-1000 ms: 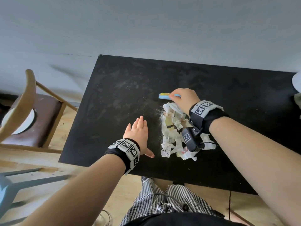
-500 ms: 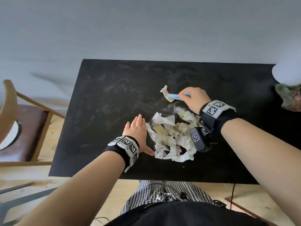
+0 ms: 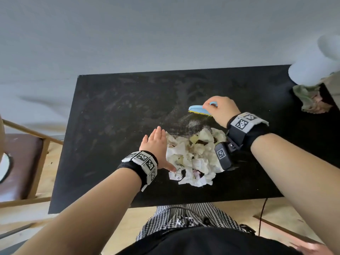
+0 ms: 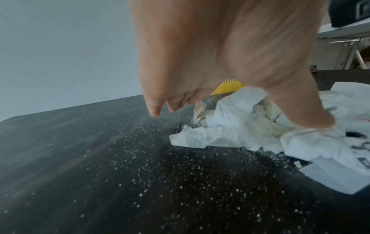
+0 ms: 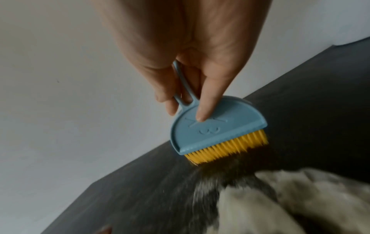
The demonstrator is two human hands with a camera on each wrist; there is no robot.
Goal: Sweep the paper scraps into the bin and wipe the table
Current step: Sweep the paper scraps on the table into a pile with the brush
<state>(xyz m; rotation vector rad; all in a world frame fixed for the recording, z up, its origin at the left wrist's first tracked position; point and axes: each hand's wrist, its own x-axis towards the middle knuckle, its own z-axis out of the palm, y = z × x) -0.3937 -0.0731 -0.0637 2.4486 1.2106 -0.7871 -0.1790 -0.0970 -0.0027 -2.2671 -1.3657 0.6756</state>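
A heap of crumpled white and yellowish paper scraps [image 3: 195, 155] [image 4: 250, 123] [image 5: 300, 202] lies on the black table [image 3: 114, 137], near its front edge. My right hand [image 3: 221, 108] [image 5: 192, 66] grips the loop handle of a small blue brush with yellow bristles [image 3: 199, 109] [image 5: 218, 128], held just beyond the heap with the bristles near the tabletop. My left hand [image 3: 155, 142] [image 4: 210, 63] stands flat and open against the heap's left side, thumb [image 4: 304, 109] resting on the paper. White crumbs [image 4: 160, 166] speckle the table left of the heap.
A crumpled greenish cloth [image 3: 311, 99] lies at the table's far right corner beside a white blurred object [image 3: 314, 69]. A wooden chair [image 3: 24, 162] stands left of the table. A grey wall rises behind it. No bin shows.
The brush has moved to the right along the far side of the heap. The loose scrap that sat by the bristles half a second ago is gone from there. My left hand closed against the heap.
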